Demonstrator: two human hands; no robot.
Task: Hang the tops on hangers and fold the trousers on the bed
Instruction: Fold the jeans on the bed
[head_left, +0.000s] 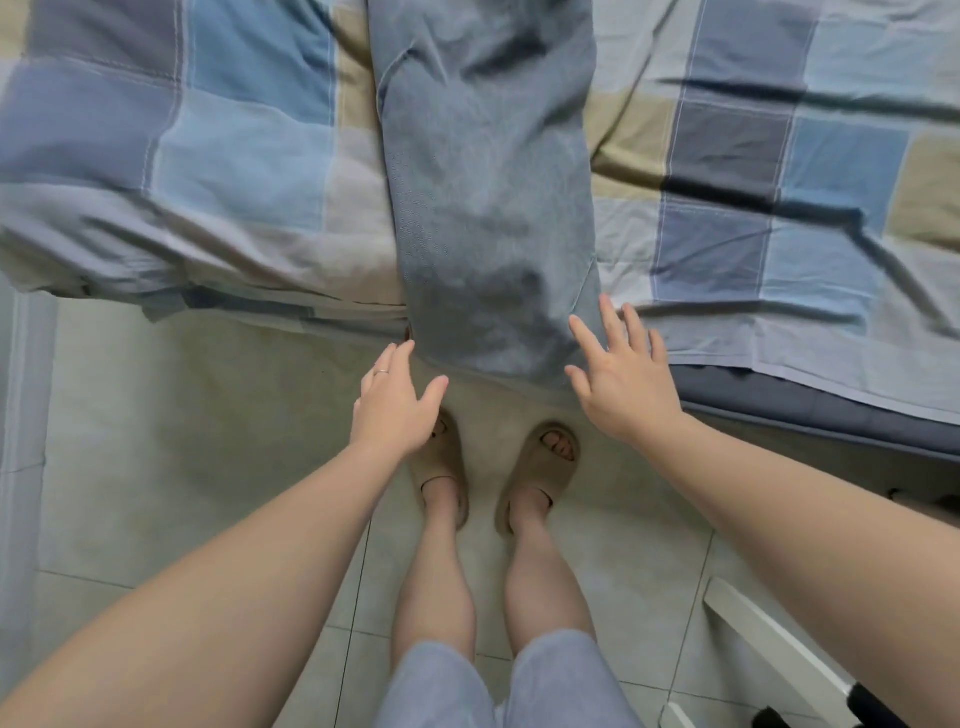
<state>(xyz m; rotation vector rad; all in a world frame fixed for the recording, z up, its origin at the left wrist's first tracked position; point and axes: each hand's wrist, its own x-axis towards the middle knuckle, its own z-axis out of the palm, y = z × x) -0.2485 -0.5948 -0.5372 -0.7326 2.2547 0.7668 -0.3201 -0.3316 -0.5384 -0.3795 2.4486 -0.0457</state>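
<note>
A pair of grey-blue trousers (488, 197) lies lengthwise across the bed (779, 171), its lower end hanging over the bed's near edge. My left hand (397, 402) hovers at the trousers' lower left corner with fingers spread and relaxed, fingertips close to the cloth. My right hand (621, 371) is at the lower right corner, fingers straight and splayed, fingertips at the fabric's edge. Neither hand grips anything. No tops or hangers are in view.
The bed carries a checked blue, grey and beige sheet (218, 145), rumpled at the left edge. My feet in beige slippers (537, 467) stand on the tiled floor (208, 441) just before the bed. A white frame (774, 644) stands at the lower right.
</note>
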